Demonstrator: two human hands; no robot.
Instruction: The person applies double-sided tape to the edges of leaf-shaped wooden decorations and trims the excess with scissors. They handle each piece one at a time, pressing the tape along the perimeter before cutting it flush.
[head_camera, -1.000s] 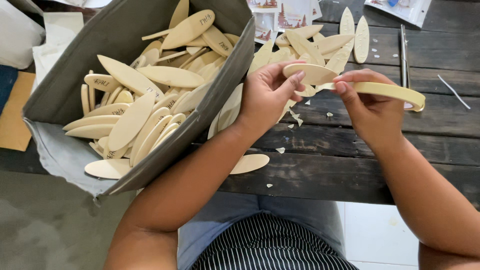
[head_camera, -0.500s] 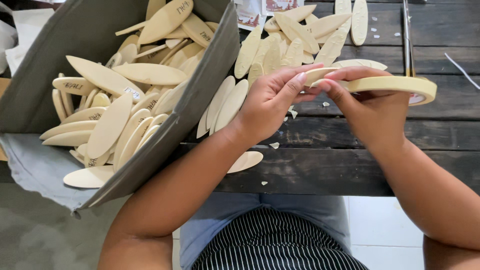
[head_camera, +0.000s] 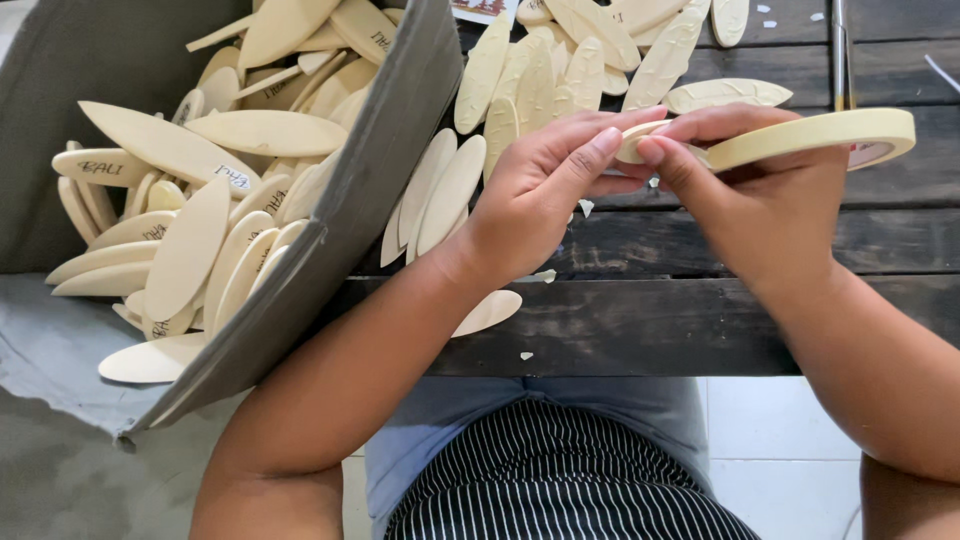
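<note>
In the head view, the left hand (head_camera: 545, 195) and the right hand (head_camera: 760, 200) meet in the upper middle of the frame. Together they pinch a small pale wooden leaf (head_camera: 635, 143), mostly hidden, so maybe just its tip shows. The right hand also holds a tape roll (head_camera: 815, 135). A grey box (head_camera: 330, 230) of leaves fills the left.

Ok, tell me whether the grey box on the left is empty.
No, the grey box is heaped with pale wooden leaf-shaped pieces, some with writing on them.
</note>
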